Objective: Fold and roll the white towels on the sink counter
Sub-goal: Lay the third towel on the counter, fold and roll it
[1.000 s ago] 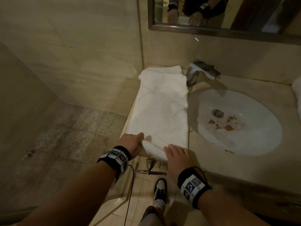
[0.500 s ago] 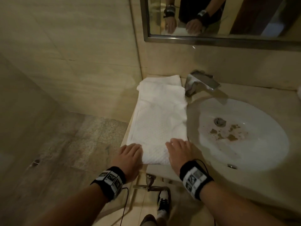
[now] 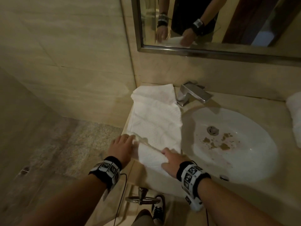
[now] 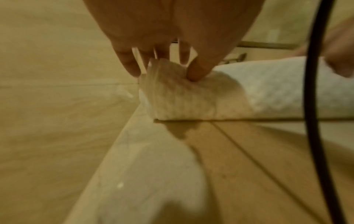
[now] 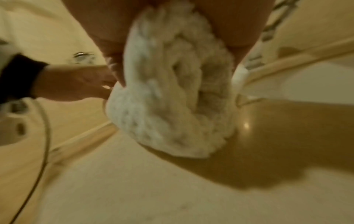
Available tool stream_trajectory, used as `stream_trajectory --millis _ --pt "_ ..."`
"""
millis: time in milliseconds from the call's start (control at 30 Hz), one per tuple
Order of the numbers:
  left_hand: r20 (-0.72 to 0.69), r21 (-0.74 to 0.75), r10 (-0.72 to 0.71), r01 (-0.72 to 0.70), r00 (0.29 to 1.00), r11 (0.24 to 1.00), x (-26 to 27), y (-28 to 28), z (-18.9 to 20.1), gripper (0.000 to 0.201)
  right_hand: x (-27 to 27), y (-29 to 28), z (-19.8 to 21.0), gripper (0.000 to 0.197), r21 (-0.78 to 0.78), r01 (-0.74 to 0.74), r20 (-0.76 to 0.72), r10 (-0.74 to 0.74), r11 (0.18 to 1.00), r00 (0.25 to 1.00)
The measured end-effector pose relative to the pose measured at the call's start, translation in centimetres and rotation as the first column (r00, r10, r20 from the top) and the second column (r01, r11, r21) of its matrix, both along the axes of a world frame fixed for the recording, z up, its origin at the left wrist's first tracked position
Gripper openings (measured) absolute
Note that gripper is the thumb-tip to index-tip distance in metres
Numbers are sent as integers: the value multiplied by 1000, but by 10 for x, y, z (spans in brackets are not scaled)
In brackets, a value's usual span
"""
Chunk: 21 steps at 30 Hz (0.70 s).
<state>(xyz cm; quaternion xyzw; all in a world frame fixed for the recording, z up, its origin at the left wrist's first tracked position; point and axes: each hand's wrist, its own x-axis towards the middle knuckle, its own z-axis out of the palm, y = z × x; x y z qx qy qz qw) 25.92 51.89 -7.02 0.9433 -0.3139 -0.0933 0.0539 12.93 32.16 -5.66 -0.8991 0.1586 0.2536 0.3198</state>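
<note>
The roll had thickened since the earlier frame as the left hand (image 3: 122, 148) and right hand (image 3: 170, 161) pinched the white towel (image 3: 155, 121) on the tabletop (image 3: 171, 183) left of the sink (image 3: 254, 167); uneven pressure risked a crooked roll.

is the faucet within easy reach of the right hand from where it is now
Probably yes: the right hand would first have to release the white towel. Only bare counter and basin rim lie between it and the faucet.
</note>
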Motion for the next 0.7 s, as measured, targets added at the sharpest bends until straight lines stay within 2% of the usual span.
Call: stream_trajectory --millis 33,100,133,167,233,333,400,500,600,633,700 --pt "64 -16 -47 48 997 999 -3 1 -1 49 2 -5 0 48 -5 19 14 -19 1000 1000" --pt "32 72 -165 162 986 984 -8 3 -5 65 2 -5 -6 50 -219 -77 146 111 973 983" --pt "-11 120 -182 182 983 976 -10 2 -9 72 0 0 -8 48 -361 -112 191 191 926 963" --pt "-47 155 -175 181 983 971 -11 2 -12 76 -3 6 -12 46 -434 -110 196 213 894 957" --pt "-52 161 -163 169 985 972 -9 1 -19 74 -9 20 -16 49 -483 -119 173 227 868 958" --pt "-20 136 -161 162 987 977 -5 -6 -20 63 -16 27 -22 73 -490 -166 126 258 856 958" --pt "-48 174 -137 143 989 974 -4 -14 -12 58 -14 24 -22 81 -511 -192 83 270 838 959" --pt "-201 287 -69 126 977 950 -6 -20 3 48 -6 16 -13 67 -511 -298 62 380 806 923" --pt "-362 351 24 113 932 930 -12 -16 16 41 -2 9 -2 51 -405 -348 76 411 846 908" --pt "-353 339 29 99 935 935 -17 -14 18 43 -1 8 2 48 -359 -352 61 398 865 915" --pt "-229 284 -7 74 973 956 -34 -4 12 57 4 3 5 44 -267 -341 16 358 901 934"
